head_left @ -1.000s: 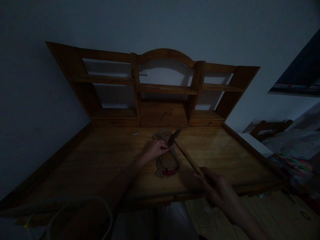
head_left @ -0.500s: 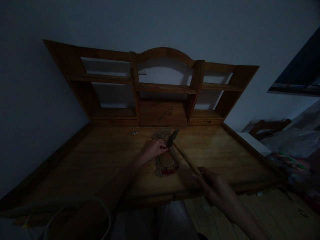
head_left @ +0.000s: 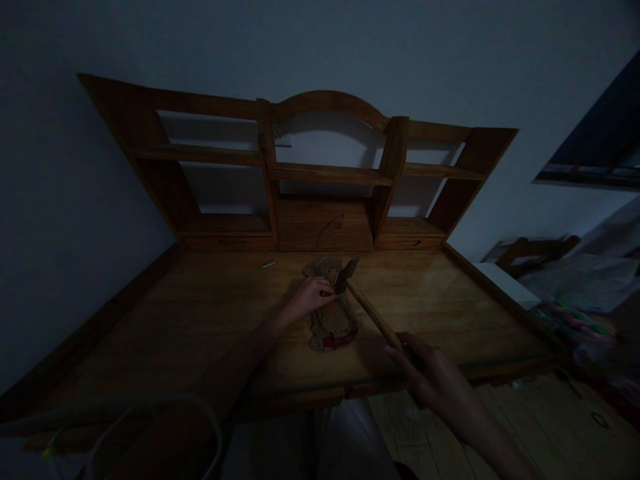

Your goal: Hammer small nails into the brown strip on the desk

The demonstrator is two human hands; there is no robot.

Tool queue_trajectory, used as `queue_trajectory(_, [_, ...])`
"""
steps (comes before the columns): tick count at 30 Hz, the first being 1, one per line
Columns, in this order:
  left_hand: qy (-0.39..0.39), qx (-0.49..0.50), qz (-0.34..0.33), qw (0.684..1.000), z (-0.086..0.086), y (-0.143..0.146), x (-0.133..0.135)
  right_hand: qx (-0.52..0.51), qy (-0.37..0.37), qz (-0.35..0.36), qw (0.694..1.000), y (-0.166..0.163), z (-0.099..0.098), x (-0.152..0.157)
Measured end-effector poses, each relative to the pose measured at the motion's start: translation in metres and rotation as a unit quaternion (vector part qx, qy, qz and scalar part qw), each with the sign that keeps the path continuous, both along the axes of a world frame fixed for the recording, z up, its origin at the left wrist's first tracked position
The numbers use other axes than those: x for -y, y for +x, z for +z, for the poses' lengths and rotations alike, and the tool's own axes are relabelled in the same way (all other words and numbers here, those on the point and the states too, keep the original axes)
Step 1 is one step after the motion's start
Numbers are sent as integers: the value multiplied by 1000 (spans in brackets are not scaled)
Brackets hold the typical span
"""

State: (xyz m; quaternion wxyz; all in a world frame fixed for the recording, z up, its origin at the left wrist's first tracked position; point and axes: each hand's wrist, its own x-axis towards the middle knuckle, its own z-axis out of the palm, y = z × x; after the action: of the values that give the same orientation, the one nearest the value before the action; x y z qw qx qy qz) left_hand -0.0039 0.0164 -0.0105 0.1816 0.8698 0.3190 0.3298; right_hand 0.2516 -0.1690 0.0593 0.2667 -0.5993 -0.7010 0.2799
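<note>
hands both engaged, the right hand (head_left: 433,373) grips a hammer (head_left: 375,315), its head just beside the left hand (head_left: 311,295), whose hold is too dim to tell, over cardboard (head_left: 336,323) laid mid-tabletop (head_left: 215,313), work seemingly underway but unfinished.

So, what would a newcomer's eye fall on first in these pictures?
Likely the hammer mid-picture, its handle in the right hand and its head close to the left hand. Beneath lies what looks like cardboard, red along its near edge. Behind, an arch-topped shelf lines the back of the desk.
</note>
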Motion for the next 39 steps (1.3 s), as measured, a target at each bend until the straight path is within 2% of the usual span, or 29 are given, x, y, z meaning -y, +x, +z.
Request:
queue_trajectory(8, [-12, -21, 17, 1000, 1, 0, 1, -9, 26, 9, 1000, -1, 11, 1])
queue_trajectory(16, [-5, -28, 19, 999, 4, 1, 3, 24, 14, 14, 1000, 0, 0, 0])
queue_trajectory(22, [-19, -4, 13, 1000, 0, 1, 0, 3, 13, 11, 1000, -1, 5, 2])
queue_trajectory(30, [-36, -6, 27, 999, 6, 1, 5, 8, 1, 14, 1000, -2, 3, 1])
queue_trajectory(35, [-33, -13, 35, 999, -2, 1, 0, 7, 2, 12, 1000, -1, -1, 1])
queue_trajectory(39, [-25, -20, 41, 999, -6, 0, -3, -46, -6, -17, 999, 1, -1, 6])
